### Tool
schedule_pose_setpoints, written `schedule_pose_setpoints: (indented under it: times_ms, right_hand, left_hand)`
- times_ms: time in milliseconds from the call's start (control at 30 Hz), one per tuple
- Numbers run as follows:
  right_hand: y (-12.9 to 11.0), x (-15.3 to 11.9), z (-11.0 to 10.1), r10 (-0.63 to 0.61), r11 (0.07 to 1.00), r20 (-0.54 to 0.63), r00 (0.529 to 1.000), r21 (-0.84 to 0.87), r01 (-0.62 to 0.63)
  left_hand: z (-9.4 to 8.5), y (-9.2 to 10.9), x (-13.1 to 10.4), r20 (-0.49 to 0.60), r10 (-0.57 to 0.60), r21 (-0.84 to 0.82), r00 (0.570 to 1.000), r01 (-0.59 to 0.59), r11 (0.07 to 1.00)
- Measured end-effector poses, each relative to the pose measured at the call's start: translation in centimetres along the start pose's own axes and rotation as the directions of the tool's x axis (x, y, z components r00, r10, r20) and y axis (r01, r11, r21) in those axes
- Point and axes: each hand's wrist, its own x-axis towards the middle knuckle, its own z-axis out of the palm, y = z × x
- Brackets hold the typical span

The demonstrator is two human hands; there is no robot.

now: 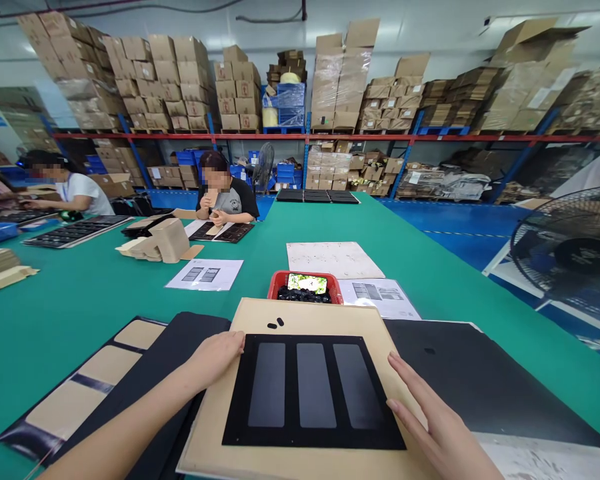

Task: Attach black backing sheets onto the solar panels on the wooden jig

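Observation:
A black panel (291, 393) with three dark grey rectangular windows lies on a tan board (325, 319) in front of me. My left hand (217, 360) is at the panel's upper left corner, its fingers closed together at the edge. Beside the right edge is my right hand (430, 413), its fingers stretched out and apart, with fingertips near the panel's side. Two small black oval pieces (276, 323) rest on the tan board above the panel.
Behind the board stands a red basket (275, 285) of black pieces, with a lit phone (307, 284) on top. Dark sheets (445, 373) flank the board. Printed papers (205, 274) lie beyond. A co-worker (230, 197) sits across the green table; a fan (575, 257) stands right.

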Motion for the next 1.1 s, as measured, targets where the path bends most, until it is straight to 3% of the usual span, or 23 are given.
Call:
schedule_pose_setpoints:
  times_ms: [233,433,667,767,833,967,1033,1100]
  right_hand:
    - [-0.1,0.0,0.3,-0.073,0.997,-0.042,0.996,-0.027,0.072]
    - [0.9,-0.1,0.8,-0.147,0.989,-0.088,0.985,-0.037,0.145]
    - [0.9,0.3,1.0,-0.170,0.985,-0.095,0.981,-0.027,0.168]
    - [0.4,0.3,1.5,-0.150,0.989,-0.028,0.988,-0.005,0.150]
    - [-0.2,0.2,1.7,-0.140,0.990,0.078,0.987,0.006,0.140]
    - [-1.3,-0.1,1.6,-0.128,0.991,0.308,0.943,0.017,0.129]
    - [-1.7,-0.2,1.4,-0.115,0.993,0.350,0.930,0.013,0.118]
    - [-2.1,-0.2,1.2,-0.113,0.993,0.358,0.927,0.014,0.116]
  left_hand:
    - [-0.4,-0.2,0.0,0.031,-0.095,-0.025,0.995,0.096,0.995]
    - [-1.2,0.5,-0.5,0.056,-0.045,0.010,0.997,0.044,0.999]
    - [-0.5,1.0,-0.2,0.063,-0.022,0.152,0.998,0.012,0.988]
    - [-0.9,1.8,-0.6,0.085,0.012,0.228,0.996,-0.031,0.973]
    - [-1.5,2.7,-1.7,0.119,0.041,0.265,0.992,-0.072,0.962]
    - [-1.8,4.4,-5.2,0.150,0.058,0.334,0.987,-0.106,0.936]
    - [-0.4,5.1,-6.7,0.089,0.047,0.390,0.995,-0.078,0.918]
    - [2.4,5.8,-7.9,0.034,0.096,0.386,0.995,-0.102,0.917]
